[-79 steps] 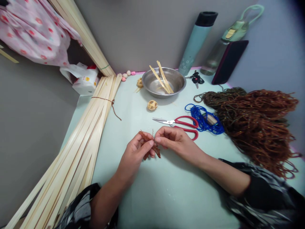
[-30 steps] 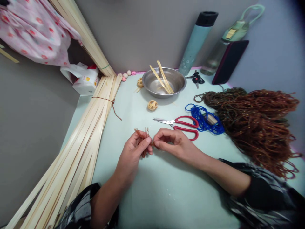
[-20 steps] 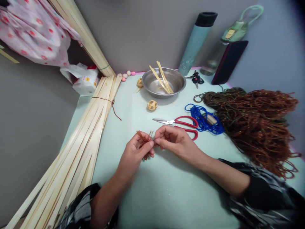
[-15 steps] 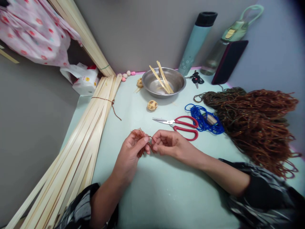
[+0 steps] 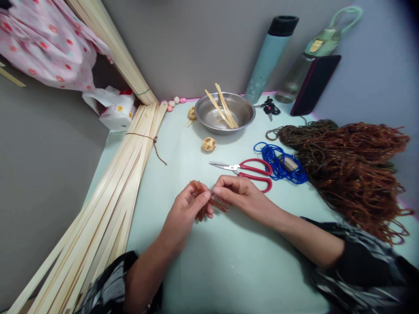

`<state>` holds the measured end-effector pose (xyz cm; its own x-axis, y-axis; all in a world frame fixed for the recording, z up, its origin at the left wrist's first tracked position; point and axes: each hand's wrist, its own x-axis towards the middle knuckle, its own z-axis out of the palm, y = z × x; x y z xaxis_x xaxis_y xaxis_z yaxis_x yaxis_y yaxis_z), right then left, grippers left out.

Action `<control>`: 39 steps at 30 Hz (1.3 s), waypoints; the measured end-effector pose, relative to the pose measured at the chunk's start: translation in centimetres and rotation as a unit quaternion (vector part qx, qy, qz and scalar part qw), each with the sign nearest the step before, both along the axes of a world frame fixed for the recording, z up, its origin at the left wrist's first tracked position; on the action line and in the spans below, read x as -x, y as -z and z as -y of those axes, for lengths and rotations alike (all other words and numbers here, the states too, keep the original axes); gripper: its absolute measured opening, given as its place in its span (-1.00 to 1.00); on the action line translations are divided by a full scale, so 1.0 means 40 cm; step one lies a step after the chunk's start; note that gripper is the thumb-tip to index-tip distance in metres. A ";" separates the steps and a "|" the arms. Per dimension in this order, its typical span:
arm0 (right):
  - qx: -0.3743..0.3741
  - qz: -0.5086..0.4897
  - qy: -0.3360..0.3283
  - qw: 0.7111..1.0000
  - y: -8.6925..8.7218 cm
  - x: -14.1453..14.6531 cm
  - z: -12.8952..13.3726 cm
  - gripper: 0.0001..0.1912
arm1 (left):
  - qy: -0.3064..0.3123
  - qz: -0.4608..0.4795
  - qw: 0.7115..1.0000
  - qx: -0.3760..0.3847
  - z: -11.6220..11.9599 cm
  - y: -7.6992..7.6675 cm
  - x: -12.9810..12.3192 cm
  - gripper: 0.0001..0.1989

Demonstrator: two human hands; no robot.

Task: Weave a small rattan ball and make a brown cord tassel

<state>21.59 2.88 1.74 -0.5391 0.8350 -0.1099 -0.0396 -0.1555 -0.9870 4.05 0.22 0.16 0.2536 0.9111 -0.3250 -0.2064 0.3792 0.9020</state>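
My left hand (image 5: 188,207) is closed around a small bunch of reddish-brown cord (image 5: 201,212), its cut ends sticking out above and below the fingers. A few strands of the bunch point right, below my right hand. Thumb and forefinger of my right hand (image 5: 234,192) pinch together close to the left thumb tip, on what looks like a thin strand of the cord. Just beyond the right hand lie red-handled scissors (image 5: 234,167), with their blades pointing left. A small woven ball (image 5: 209,144) rests behind them.
A metal bowl (image 5: 225,124) holds several wooden strips. Blue cord (image 5: 278,163) and a heap of brown cord (image 5: 356,174) lie to the right. Bundled long strips (image 5: 121,183) line the left side. Two bottles (image 5: 268,61) and a dark phone-like slab (image 5: 316,87) stand at the back right.
Both hands have shifted slightly right. The right fingertips have come up from the lower strands, which now show free below them. More of the cord bunch is visible in the left hand.
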 end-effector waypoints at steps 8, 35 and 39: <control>0.029 -0.013 0.029 0.999 0.005 0.000 -0.003 -0.69 | -0.006 -0.010 1.000 -0.001 0.002 -0.004 0.003 -0.82; -0.015 0.040 0.010 0.999 -0.009 -0.002 0.005 -0.63 | 0.014 -0.018 1.000 -0.002 0.001 0.003 0.003 -0.86; -0.026 0.035 -0.014 0.999 -0.018 0.002 0.009 -0.61 | 0.023 -0.044 0.998 -0.030 0.006 -0.004 -0.001 -0.84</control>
<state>21.53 2.53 2.47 -0.5552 0.8250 -0.1056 0.0332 -0.1050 -0.9939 4.10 -0.02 0.33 0.2686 0.9176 -0.2929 -0.1096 0.3312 0.9372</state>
